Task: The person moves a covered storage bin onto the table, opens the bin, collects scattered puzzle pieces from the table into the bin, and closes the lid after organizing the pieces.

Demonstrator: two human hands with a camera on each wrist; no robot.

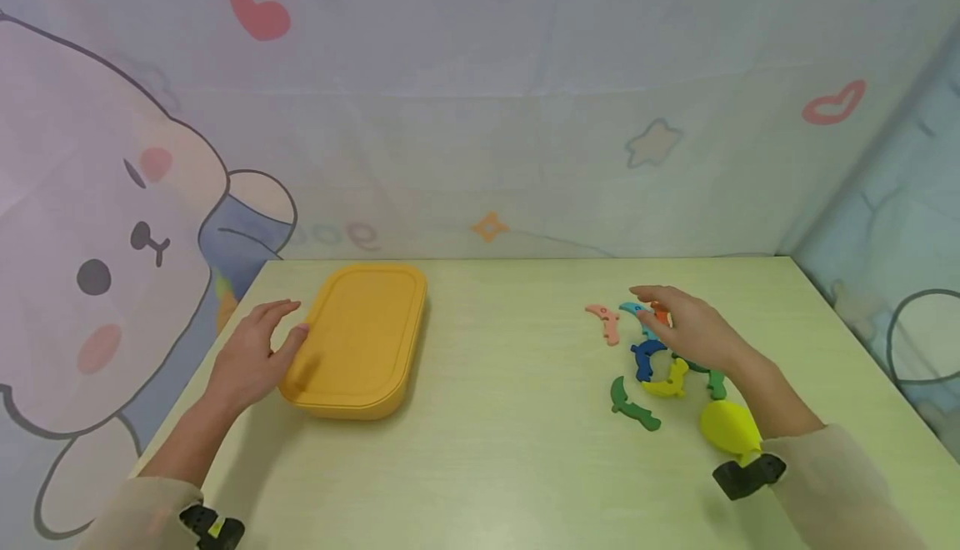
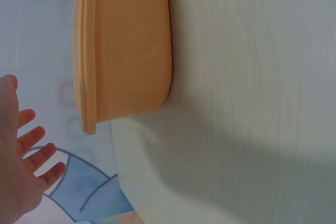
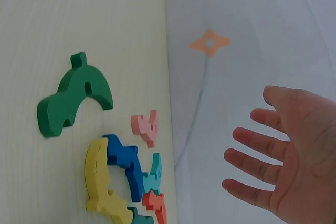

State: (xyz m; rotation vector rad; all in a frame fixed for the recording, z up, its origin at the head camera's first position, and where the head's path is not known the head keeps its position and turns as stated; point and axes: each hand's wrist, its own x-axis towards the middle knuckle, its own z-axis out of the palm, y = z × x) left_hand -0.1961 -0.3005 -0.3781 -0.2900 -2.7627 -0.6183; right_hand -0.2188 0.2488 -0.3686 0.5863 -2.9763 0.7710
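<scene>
My left hand [image 1: 251,354] hovers at the left side of a yellow-orange lidded box [image 1: 360,342], fingers spread; the left wrist view shows this hand [image 2: 26,166] apart from the box wall [image 2: 131,45]. Above the colourful toy pieces on the right, my right hand [image 1: 697,329] hangs with loose fingers and holds nothing. Those curved pieces include pink [image 1: 606,324], dark blue [image 1: 645,358], yellow [image 1: 671,379] and green [image 1: 633,406] ones. Light blue [image 3: 152,176] and red [image 3: 155,203] pieces lie close together. A second green piece [image 1: 716,383] is partly hidden by my right arm.
A bright yellow, rounded flat thing [image 1: 729,427] lies by my right sleeve, partly covered. The pale wood-grain table [image 1: 510,417] carries everything. Behind it hangs a printed cloth [image 1: 480,100] with hearts, stars and a cartoon animal.
</scene>
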